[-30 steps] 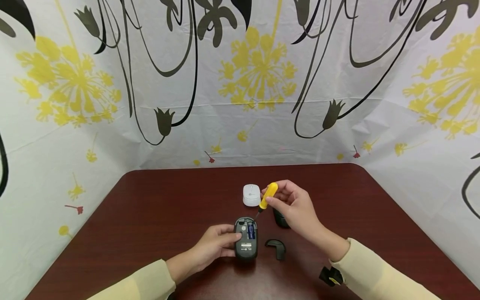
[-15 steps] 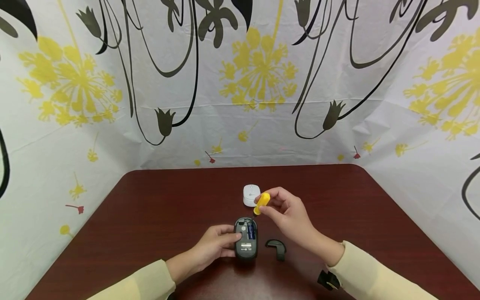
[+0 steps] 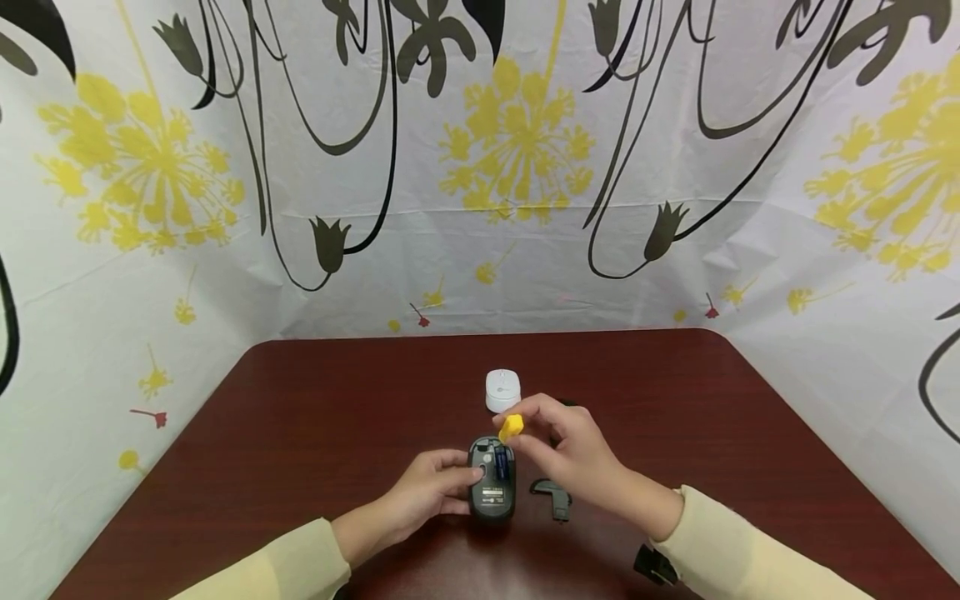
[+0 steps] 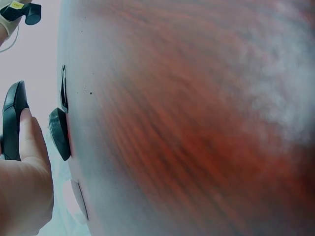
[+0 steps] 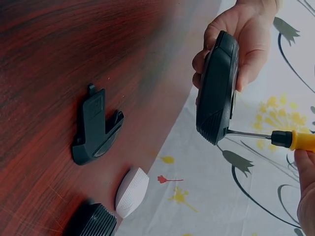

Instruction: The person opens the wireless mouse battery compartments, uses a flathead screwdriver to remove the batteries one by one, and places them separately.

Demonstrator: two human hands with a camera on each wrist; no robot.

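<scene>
- Clock's from the person's seat, 12 pointing away. The dark mouse [image 3: 492, 498] is lifted off the table [image 3: 337, 400], belly up, long axis basically 12 to 6, with the blue battery [image 3: 502, 461] showing toward the 12 end.
- Imo it all hangs on where the yellow screwdriver [image 3: 512, 427] meets that mouse: around 1 o'clock, at the far end. From the right wrist view the shaft comes in pretty much square to the underside. Can't tell if the tip is seated in anything.
- Right hand [image 3: 573, 442] sits at about 2 from the mouse, so the mouse lies toward its 8. Fingers and thumb are pinched together on the yellow handle.
- Left hand [image 3: 431, 487] is at 9 and definitely the nearer one, since it's actually gripping the mouse: thumb over the belly, fingers round the side.
- Other stuff: a loose dark cover-looking piece [image 3: 560, 502] on the table between 3 and 4, a white mouse [image 3: 502, 387] at 12, and another dark mouse [image 5: 93, 221], mostly hidden behind the right hand from above.
</scene>
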